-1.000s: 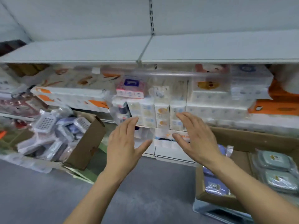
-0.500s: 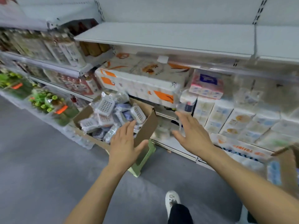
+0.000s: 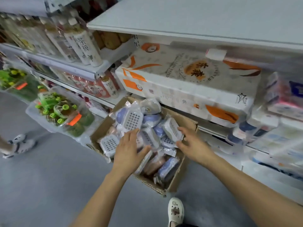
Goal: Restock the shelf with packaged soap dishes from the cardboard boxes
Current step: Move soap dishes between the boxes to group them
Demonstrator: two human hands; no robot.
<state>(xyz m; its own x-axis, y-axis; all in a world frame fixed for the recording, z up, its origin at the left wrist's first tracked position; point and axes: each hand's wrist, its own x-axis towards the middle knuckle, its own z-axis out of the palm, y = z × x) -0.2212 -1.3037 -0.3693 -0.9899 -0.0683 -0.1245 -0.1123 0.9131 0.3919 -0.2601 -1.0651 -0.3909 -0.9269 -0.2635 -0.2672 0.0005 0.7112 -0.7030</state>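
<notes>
An open cardboard box [image 3: 175,182] stands in front of the low shelf, filled with several soap dishes in clear plastic wrap, white, purple and pink. My left hand [image 3: 129,149] reaches into the box with fingers straight, lying over the packs near a white perforated dish [image 3: 109,143]. My right hand [image 3: 191,143] hovers over the right side of the box, its fingertips touching a white soap dish pack [image 3: 172,131]. Neither hand grips anything. A bare white shelf board [image 3: 188,18] runs above.
Large packs of tissue paper [image 3: 188,79] fill the shelf behind the box. Bottles [image 3: 85,46] stand on shelves to the left. A clear bin of green items [image 3: 60,112] sits on the floor at left. Another person's shoe [image 3: 19,143] is at far left, my own shoe [image 3: 175,210] below.
My view has swung left and down from the shelf to the box. Both hands have dropped into the box of soap dishes.
</notes>
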